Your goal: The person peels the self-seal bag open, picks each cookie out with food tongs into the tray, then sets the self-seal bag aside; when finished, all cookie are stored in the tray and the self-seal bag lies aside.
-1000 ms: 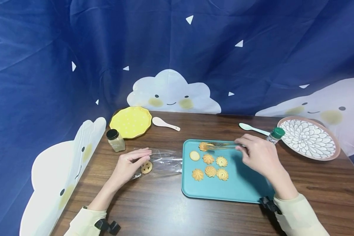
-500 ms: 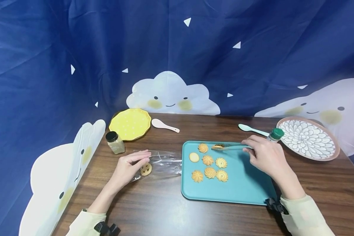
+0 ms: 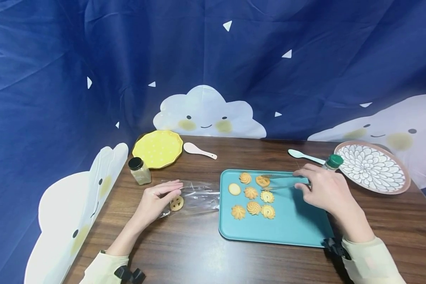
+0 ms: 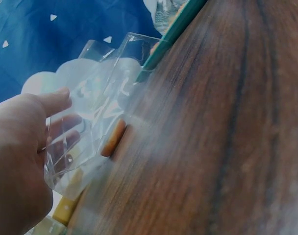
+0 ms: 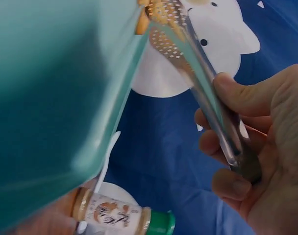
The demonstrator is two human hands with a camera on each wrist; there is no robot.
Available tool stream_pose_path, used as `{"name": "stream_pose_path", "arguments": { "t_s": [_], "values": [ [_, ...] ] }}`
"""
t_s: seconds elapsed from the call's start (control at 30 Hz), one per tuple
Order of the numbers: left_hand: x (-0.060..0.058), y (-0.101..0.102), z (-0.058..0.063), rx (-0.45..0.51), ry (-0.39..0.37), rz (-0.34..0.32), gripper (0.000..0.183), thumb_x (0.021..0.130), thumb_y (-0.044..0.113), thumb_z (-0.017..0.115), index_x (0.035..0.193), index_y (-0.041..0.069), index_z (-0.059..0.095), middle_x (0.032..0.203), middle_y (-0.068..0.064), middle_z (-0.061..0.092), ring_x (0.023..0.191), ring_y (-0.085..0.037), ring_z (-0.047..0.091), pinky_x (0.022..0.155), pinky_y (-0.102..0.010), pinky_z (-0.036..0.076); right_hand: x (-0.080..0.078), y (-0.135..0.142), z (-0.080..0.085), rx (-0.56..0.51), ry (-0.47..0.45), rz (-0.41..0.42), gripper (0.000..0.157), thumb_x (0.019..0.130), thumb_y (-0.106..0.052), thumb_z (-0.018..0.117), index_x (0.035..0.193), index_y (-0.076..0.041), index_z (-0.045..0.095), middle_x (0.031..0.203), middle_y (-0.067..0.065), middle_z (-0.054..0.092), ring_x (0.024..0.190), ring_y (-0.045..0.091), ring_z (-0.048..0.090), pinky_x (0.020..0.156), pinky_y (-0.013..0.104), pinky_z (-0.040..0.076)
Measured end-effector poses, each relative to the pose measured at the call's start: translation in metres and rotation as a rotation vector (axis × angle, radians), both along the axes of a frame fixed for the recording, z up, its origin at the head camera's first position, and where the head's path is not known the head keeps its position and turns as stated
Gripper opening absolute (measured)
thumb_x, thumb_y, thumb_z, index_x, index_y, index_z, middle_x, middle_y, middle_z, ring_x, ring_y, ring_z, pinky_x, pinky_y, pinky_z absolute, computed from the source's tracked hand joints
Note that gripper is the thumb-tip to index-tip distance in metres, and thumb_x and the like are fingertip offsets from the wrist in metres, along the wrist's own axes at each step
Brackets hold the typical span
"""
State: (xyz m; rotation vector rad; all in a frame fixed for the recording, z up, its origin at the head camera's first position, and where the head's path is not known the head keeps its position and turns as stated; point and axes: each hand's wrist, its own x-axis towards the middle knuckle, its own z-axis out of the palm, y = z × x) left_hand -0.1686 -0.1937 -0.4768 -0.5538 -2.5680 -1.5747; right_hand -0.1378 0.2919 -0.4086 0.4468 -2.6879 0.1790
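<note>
My left hand (image 3: 158, 200) holds a clear plastic bag (image 3: 200, 197) at its left end, the film lying between thumb and fingers. Inside the bag is a round cookie (image 3: 176, 203) with cut-out holes, also seen edge-on as a cookie (image 4: 114, 138) in the left wrist view. My right hand (image 3: 323, 188) grips metal tongs (image 5: 205, 90) with perforated tips. Their arms stand apart over the teal tray (image 3: 291, 225), with a round cut-out cookie (image 3: 262, 181) lying between the tips. Several piped cookies (image 3: 253, 208) and one plain round cookie (image 3: 234, 189) lie on the tray's left half.
A yellow plate (image 3: 157, 150), a black-lidded jar (image 3: 140, 170) and a white spoon (image 3: 198, 150) stand back left. At the back right are a pale green spoon (image 3: 305, 156), a green-capped shaker (image 3: 333, 161) and a flower-patterned plate (image 3: 372, 167). A blue curtain (image 3: 184, 51) hangs behind.
The tongs have moved right from the upper-left piped cookie, and their arms have spread. The cut-out cookie, earlier between the closed tips, now lies flat on the tray. My left hand stays put.
</note>
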Motion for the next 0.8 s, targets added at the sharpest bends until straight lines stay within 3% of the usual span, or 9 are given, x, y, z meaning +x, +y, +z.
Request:
{"name": "stream_pose_path", "arguments": {
  "t_s": [0.17,0.5,0.8],
  "values": [
    [-0.008,-0.004,-0.012,-0.004,0.027,-0.018,0.03,0.093,0.034,0.073,0.115,0.015,0.078,0.127,0.002,0.074,0.127,-0.012,0.066,0.11,-0.011,0.047,0.0,-0.017,0.009,-0.05,-0.009,0.048,0.025,0.08,-0.028,0.08,0.104,-0.024,0.076,0.094,-0.009,0.073,0.057,0.001,0.047,0.048,0.022,0.032],
    [-0.008,-0.003,-0.01,0.007,0.029,-0.019,0.028,0.093,0.033,0.074,0.115,0.016,0.078,0.127,0.005,0.074,0.127,-0.015,0.067,0.109,-0.01,0.047,-0.016,-0.088,0.002,-0.106,-0.177,0.226,0.014,0.092,-0.03,0.075,0.105,-0.029,0.078,0.088,-0.016,0.068,0.059,-0.001,0.047,0.051,0.018,0.036],
    [-0.005,-0.002,-0.011,0.002,0.009,0.011,0.024,0.093,0.022,0.075,0.114,0.013,0.078,0.128,-0.005,0.074,0.127,-0.023,0.067,0.107,-0.005,0.044,-0.024,-0.147,-0.012,-0.031,-0.214,0.266,0.017,0.092,-0.029,0.075,0.108,-0.023,0.077,0.1,-0.007,0.072,0.082,0.012,0.071,0.06,0.031,0.056]
  ]
}}
